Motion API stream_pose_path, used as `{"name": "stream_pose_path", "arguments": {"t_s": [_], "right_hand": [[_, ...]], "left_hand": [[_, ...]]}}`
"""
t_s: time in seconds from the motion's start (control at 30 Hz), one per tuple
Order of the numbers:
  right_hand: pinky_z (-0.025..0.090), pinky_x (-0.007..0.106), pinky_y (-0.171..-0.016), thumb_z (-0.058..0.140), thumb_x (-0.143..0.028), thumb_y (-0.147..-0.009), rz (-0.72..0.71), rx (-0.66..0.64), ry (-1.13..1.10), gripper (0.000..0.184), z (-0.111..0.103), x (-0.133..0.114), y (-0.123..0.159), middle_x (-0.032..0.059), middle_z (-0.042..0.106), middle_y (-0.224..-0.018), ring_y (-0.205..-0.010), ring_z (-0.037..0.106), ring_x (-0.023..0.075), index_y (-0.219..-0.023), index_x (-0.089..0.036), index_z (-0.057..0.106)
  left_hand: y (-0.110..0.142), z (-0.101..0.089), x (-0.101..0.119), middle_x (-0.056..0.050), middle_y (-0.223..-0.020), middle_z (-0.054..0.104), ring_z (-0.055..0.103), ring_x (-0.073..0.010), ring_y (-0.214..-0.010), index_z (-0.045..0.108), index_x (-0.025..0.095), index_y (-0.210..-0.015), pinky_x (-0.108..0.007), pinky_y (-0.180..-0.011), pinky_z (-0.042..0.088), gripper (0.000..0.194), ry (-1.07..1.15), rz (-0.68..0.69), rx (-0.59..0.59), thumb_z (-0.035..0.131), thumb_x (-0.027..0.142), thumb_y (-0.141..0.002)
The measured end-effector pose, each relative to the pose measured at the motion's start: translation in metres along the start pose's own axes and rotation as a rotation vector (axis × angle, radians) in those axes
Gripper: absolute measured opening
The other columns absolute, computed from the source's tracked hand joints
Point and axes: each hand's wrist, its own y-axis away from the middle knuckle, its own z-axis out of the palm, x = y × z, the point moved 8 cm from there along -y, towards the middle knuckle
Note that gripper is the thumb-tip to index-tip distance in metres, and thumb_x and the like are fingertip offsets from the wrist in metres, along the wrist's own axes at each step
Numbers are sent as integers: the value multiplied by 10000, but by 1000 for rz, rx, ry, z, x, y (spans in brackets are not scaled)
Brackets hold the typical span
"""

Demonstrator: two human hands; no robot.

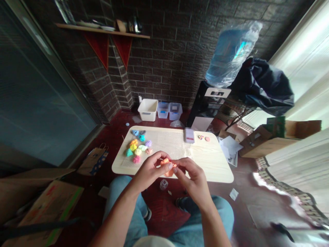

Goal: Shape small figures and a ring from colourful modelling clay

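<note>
Currently, a soft orange lump of modelling clay (167, 167) sits between the two hands, just above the near edge of the wooden bench (213, 164). The left hand (149, 168) and the right hand (192, 180) are both closed in on it, neither released; the left fingers (164, 165) and right fingers (178, 163) pinch it from either side. About a dozen shaped lumps of clay (136, 147) already lie in a loose cluster on a perforated mat (164, 142) at the bench's left end, in pink, teal, yellow, blue and purple, so a good batch looks done, though how much is left cannot be told. Two small pieces of clay (204, 138) lie apart near the far right edge, beside a small card packet (189, 135). Below the bench, a clear plastic cup (163, 184) stands on the floor, while a white bin (147, 109) and two clear tubs (169, 110) sit against the brick wall.
</note>
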Motion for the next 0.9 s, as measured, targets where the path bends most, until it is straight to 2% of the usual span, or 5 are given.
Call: {"name": "stream_pose_path", "arguments": {"t_s": [0.27,0.43,0.6,0.77,0.9], "right_hand": [[394,272,-605,600,-220,-866,-10,24,86,85,1,-2,-3,8,609,-745,-659,499,141,-794,-214,646],[345,260,-572,618,-331,-865,204,74,-298,167,3,28,-1,-25,506,-662,-599,422,117,-760,-203,596],[324,239,-547,716,-362,-788,334,219,-747,180,-1,51,-4,-31,491,-674,-585,394,96,-780,-205,628],[360,245,-539,783,-345,-708,407,308,-782,199,-6,62,-6,6,591,-739,-590,451,99,-784,-195,676],[370,241,-528,810,-330,-670,429,388,-793,284,-9,71,-5,-11,591,-700,-569,471,96,-907,-212,707]], "left_hand": [[1,7,-5,12,-814,529,523,-119,-763,572,181,-894,-226,-671,419,193,48,-66,-86,640,356,-847],[-9,-3,-21,-7,-830,570,563,-146,-809,608,176,-889,-245,-716,450,194,-17,-53,19,656,351,-819],[-36,-24,-95,-23,-897,625,628,-167,-843,630,170,-897,-249,-712,504,263,-9,-297,188,700,388,-766],[-67,-45,-172,-78,-1112,630,635,-187,-927,588,148,-1137,-376,-779,553,298,-123,-523,305,585,334,-906],[-80,-55,-210,-96,-1219,600,620,-224,-1026,561,164,-1221,-438,-855,540,364,-223,-666,337,580,351,-909]]}}
